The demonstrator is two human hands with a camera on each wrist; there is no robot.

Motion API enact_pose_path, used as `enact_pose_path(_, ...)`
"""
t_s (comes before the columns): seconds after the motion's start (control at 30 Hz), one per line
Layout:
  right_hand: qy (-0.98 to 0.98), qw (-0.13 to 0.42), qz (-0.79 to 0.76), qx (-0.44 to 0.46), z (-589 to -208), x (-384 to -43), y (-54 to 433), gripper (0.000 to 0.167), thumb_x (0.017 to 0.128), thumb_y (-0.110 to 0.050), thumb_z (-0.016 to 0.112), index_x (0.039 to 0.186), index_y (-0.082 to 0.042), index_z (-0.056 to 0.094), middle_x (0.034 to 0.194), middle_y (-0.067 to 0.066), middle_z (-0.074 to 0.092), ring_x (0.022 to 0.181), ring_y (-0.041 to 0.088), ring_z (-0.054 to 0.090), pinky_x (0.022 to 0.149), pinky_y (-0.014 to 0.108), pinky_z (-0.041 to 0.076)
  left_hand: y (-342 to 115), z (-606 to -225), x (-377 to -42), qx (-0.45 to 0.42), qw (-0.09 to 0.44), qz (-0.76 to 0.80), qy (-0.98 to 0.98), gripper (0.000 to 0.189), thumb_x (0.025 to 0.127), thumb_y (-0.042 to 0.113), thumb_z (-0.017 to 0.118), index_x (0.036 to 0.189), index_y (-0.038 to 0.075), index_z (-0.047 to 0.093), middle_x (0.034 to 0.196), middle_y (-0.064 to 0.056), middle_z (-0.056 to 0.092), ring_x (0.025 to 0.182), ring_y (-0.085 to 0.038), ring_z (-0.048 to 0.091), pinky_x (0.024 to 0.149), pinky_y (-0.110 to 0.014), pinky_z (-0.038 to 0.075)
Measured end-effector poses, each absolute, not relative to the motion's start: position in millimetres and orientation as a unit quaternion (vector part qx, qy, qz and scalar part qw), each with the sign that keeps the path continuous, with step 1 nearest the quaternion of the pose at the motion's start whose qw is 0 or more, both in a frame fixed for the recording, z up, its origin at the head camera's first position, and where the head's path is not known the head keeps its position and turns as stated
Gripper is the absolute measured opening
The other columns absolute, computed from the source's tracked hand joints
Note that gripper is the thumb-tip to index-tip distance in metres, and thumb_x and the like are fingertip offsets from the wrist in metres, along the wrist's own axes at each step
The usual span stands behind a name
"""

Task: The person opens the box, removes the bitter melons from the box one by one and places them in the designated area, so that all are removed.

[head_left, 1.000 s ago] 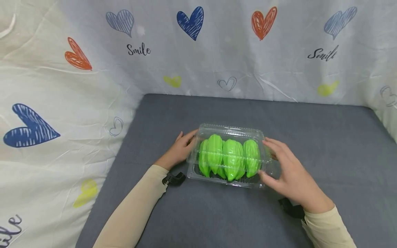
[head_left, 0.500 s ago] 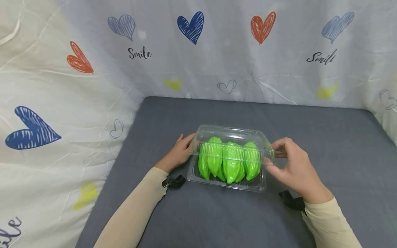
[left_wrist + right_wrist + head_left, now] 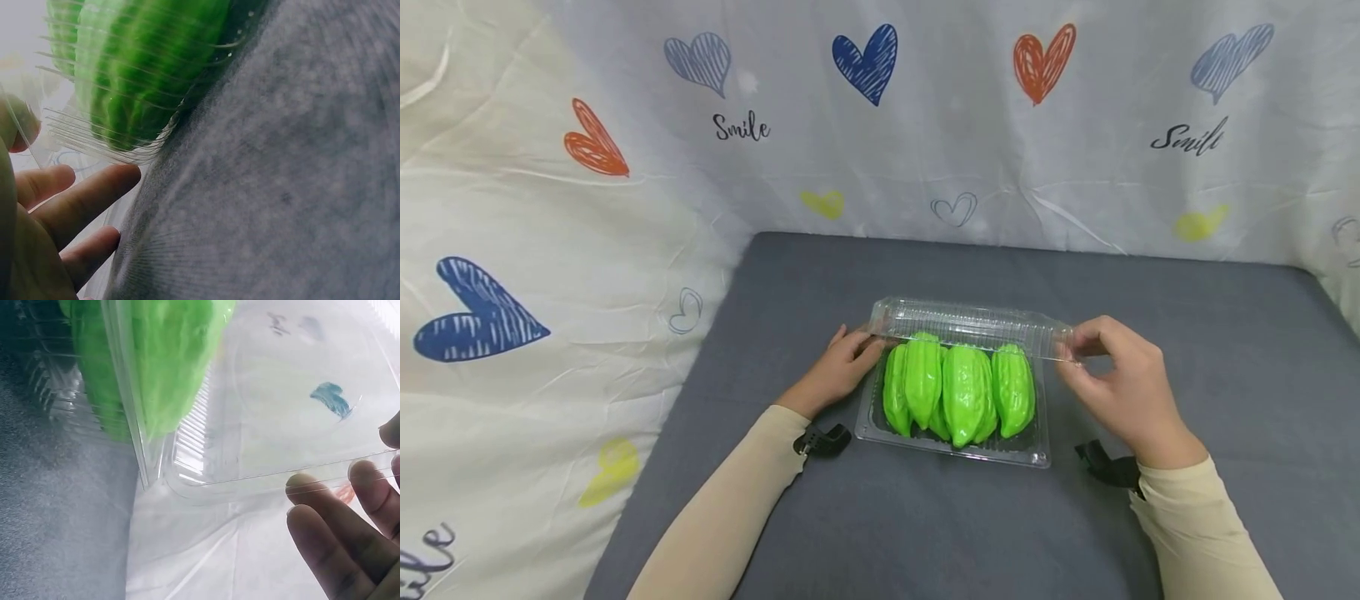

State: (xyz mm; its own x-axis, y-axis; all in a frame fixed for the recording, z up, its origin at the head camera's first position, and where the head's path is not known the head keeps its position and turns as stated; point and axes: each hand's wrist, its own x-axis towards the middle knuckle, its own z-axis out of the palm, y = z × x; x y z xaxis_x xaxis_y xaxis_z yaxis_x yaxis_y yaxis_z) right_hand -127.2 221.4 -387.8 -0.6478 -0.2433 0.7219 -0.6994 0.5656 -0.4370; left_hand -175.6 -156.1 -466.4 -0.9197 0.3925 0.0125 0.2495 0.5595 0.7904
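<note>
A clear plastic clamshell container [image 3: 951,455] lies on the grey table, its hinged lid [image 3: 973,323] tilted up and back. Several bright green, ridged fruits [image 3: 964,396], shaped like star fruit, fill the base. My right hand [image 3: 1123,392] pinches the right edge of the lid between thumb and fingers; in the right wrist view the fingers [image 3: 319,547] lie along the lid's rim. My left hand [image 3: 831,375] rests at the container's left side. In the left wrist view its extended fingers [image 3: 94,197] are right at the ribbed wall, with the thumb tip [image 3: 25,125] behind clear plastic.
Grey cloth covers the table [image 3: 925,533] on every side of the container. A white curtain [image 3: 940,125] printed with hearts and "Smile" stands along the back and left. Black straps [image 3: 822,439] sit at both wrists.
The right hand has taken hold of the lid's edge and raised it, swinging the lid up and back off the fruits. The left hand stays at the container's left side.
</note>
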Motion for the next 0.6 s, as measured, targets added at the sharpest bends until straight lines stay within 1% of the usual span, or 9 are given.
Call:
enact_pose_path(0.07,-0.822,0.312,0.381,0.285,-389,-131,222,0.008,0.081,0.000,0.071,0.087,0.001,0.066,0.084,0.005,0.069,0.087,-0.012,0.059,0.081,0.005,0.048,-156,-467,-175,0.181,0.083,0.438,0.877,0.048,0.115,0.034,0.043,0.155,0.008,0.052,0.142,-0.010,0.067,0.148,-0.029,0.048,0.131,-0.052,-0.007)
enact_pose_path(0.13,-0.820,0.314,0.387,0.283,-389,-134,223,0.009,0.080,0.003,0.072,0.086,0.001,0.066,0.083,0.005,0.068,0.087,-0.011,0.059,0.083,0.005,0.048,-156,-467,-175,0.181,0.086,0.445,0.873,0.052,0.115,0.035,0.043,0.161,0.011,0.044,0.140,-0.008,0.069,0.144,-0.028,0.052,0.131,-0.052,-0.008)
enact_pose_path(0.2,-0.820,0.314,0.390,0.279,-388,-138,223,0.011,0.081,0.006,0.073,0.087,0.001,0.066,0.083,0.005,0.066,0.087,-0.010,0.059,0.084,0.005,0.048,-157,-468,-175,0.183,0.087,0.448,0.871,0.053,0.115,0.035,0.043,0.163,0.012,0.041,0.139,-0.008,0.069,0.141,-0.028,0.056,0.131,-0.053,-0.008)
enact_pose_path(0.27,-0.822,0.312,0.391,0.272,-387,-141,222,0.014,0.081,0.009,0.075,0.087,0.001,0.065,0.083,0.004,0.065,0.086,-0.008,0.059,0.084,0.006,0.048,-157,-469,-175,0.188,0.086,0.448,0.870,0.053,0.115,0.034,0.042,0.163,0.012,0.040,0.140,-0.007,0.069,0.139,-0.028,0.057,0.131,-0.054,-0.009)
enact_pose_path(0.37,-0.828,0.305,0.394,0.259,-383,-145,220,0.020,0.080,0.013,0.079,0.088,0.003,0.064,0.085,0.004,0.064,0.088,-0.008,0.059,0.084,0.006,0.049,-157,-469,-175,0.191,0.084,0.447,0.870,0.052,0.115,0.033,0.042,0.162,0.011,0.041,0.140,-0.006,0.069,0.140,-0.027,0.056,0.131,-0.053,-0.008)
enact_pose_path(0.47,-0.835,0.295,0.396,0.242,-380,-151,217,0.021,0.082,0.014,0.080,0.091,0.004,0.063,0.089,0.008,0.067,0.090,-0.011,0.058,0.083,0.008,0.049,-157,-469,-175,0.189,0.084,0.450,0.869,0.051,0.115,0.033,0.043,0.162,0.011,0.042,0.139,-0.006,0.070,0.142,-0.028,0.055,0.131,-0.053,-0.008)
enact_pose_path(0.57,-0.846,0.281,0.396,0.222,-379,-155,214,0.020,0.086,0.011,0.079,0.096,0.005,0.063,0.093,0.011,0.068,0.091,-0.014,0.056,0.081,0.009,0.049,-157,-470,-175,0.186,0.084,0.457,0.866,0.050,0.115,0.032,0.043,0.161,0.011,0.043,0.138,-0.006,0.070,0.141,-0.027,0.055,0.131,-0.053,-0.007)
enact_pose_path(0.6,-0.848,0.276,0.397,0.215,-379,-157,213,0.019,0.087,0.010,0.079,0.097,0.005,0.063,0.093,0.011,0.068,0.091,-0.015,0.056,0.079,0.008,0.048,-156,-470,-175,0.186,0.084,0.459,0.865,0.050,0.116,0.032,0.043,0.161,0.011,0.043,0.138,-0.006,0.070,0.140,-0.027,0.056,0.131,-0.053,-0.007)
